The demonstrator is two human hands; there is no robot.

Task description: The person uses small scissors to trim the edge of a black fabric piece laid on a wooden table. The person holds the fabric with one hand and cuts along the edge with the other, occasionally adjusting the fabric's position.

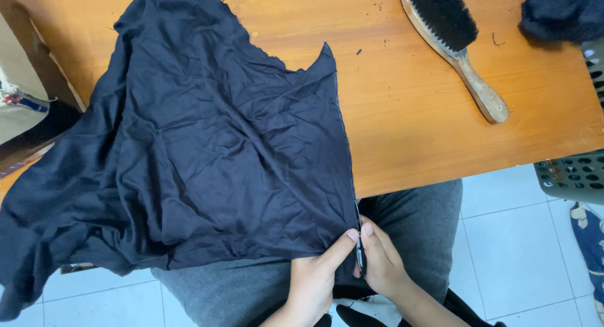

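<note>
- Head view: dark cloth (207, 151) drapes off the counter (428, 119), limp and light.
- Left hand (314, 280) and right hand (380, 264) pinch its edge at six o'clock, perhaps a seam; best held there.
- Brush (450, 41) at one o'clock.

Orange wood over pale tiles

We look down on a glossy orange-brown wooden tabletop (409, 132) — even light gives it a soft sheen and thin shadows. Beneath its near edge we see a floor of white tiles (509, 251) with grey joints. At the right edge stands a grey-green perforated plastic basket (576, 173) — partly cut off.
</note>
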